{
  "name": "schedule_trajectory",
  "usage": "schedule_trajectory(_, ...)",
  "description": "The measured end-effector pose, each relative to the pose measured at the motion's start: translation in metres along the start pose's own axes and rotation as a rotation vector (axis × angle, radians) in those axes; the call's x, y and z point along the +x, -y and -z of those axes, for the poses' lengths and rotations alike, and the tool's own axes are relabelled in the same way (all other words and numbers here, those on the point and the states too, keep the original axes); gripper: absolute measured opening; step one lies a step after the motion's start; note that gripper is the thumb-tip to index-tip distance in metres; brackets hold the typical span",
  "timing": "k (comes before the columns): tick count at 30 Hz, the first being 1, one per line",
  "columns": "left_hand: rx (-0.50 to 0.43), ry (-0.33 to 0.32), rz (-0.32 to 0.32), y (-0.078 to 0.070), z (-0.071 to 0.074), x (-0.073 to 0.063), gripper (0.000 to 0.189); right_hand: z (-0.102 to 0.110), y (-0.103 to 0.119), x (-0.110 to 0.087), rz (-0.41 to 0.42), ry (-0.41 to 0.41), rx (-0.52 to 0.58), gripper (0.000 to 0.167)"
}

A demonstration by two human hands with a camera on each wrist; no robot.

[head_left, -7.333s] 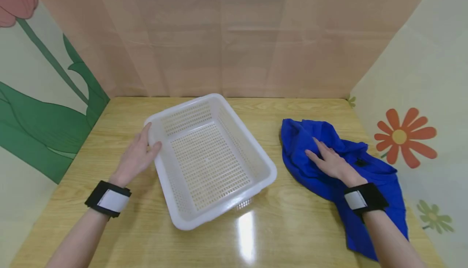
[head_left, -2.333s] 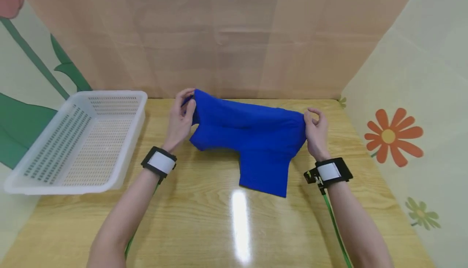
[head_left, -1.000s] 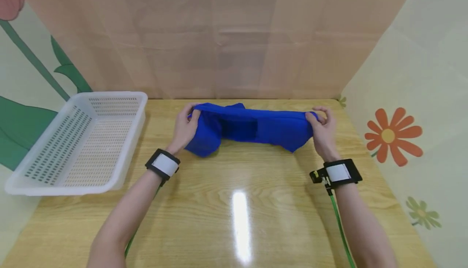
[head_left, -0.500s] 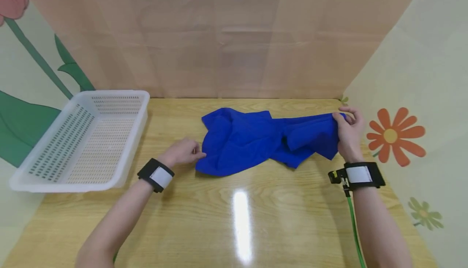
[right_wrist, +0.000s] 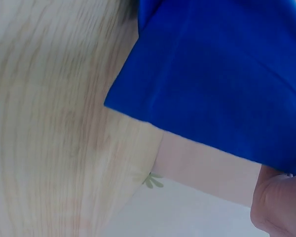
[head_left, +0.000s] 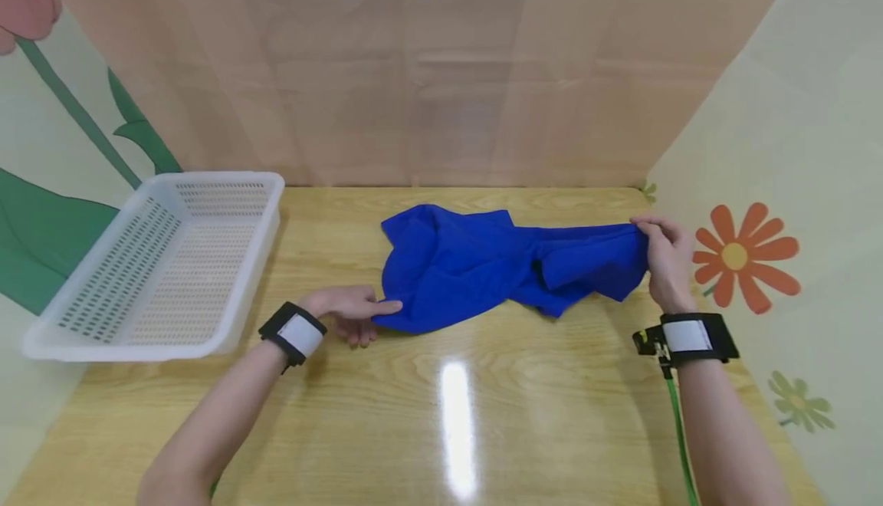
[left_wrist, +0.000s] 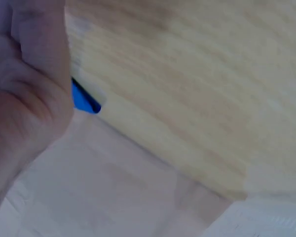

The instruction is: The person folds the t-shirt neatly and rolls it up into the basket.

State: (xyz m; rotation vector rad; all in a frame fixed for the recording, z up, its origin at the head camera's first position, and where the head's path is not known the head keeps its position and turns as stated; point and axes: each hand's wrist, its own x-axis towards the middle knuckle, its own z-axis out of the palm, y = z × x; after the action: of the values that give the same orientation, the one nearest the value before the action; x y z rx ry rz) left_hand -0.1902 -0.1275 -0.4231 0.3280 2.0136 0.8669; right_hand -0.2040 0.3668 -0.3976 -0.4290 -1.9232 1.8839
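Head cam: L hand (head_left: 348, 310) nearest, thumb on near-left edge of blue cloth (head_left: 462, 261); can't tell if pinching. Cloth's bunched mid-tabletop (head_left: 386, 422), R end raised, pinched by R hand (head_left: 667, 261). White basket (head_left: 273, 218) L, well apart. Risk, prob.: R hand pulling w/o firm L grip cd drag cloth, tighten folds.

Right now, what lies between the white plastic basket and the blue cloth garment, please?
Between basket and garment, the head view shows the left hand, its black-and-white wristband and wood-grained tabletop.
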Motion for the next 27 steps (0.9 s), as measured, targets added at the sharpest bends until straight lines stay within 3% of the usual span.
schedule_trajectory(3,-0.038,-0.006,-0.131,0.005,0.007,0.003,0.052,0.005,0.0,-0.001,0.018,0.078,-0.046,0.02)
schedule_trajectory(5,-0.113,-0.064,-0.189,0.006,0.014,0.0,0.045,0.008,0.001,-0.001,0.018,0.134,0.002,0.019)
schedule_trajectory(7,-0.24,-0.143,-0.235,0.005,0.022,-0.005,0.04,0.011,0.003,0.0,0.005,0.19,0.129,0.019)
schedule_trajectory(11,-0.604,-0.342,-0.374,-0.006,0.04,-0.023,0.037,0.018,0.014,0.006,-0.034,0.232,0.476,0.02)
schedule_trajectory(14,-0.865,-0.48,-0.549,-0.02,0.055,-0.044,0.042,0.023,0.03,0.009,-0.044,0.225,0.639,0.022)
schedule_trajectory(18,-1.09,-0.598,-0.874,-0.045,0.075,-0.076,0.044,0.025,0.067,0.009,0.003,0.254,0.769,0.021)
schedule_trajectory(21,-1.172,-0.607,-1.126,-0.068,0.088,-0.102,0.041,0.019,0.105,0.006,0.129,0.283,0.877,0.02)
schedule_trajectory(23,-1.226,-0.6,-1.253,-0.084,0.095,-0.118,0.041,0.014,0.132,0.004,0.234,0.273,0.942,0.019)
schedule_trajectory(25,-1.282,-0.593,-1.336,-0.099,0.099,-0.133,0.042,0.009,0.156,0.002,0.34,0.223,0.973,0.019)
schedule_trajectory(27,-1.348,-0.603,-1.38,-0.111,0.102,-0.145,0.044,0.008,0.177,-0.003,0.359,0.169,1.048,0.016)
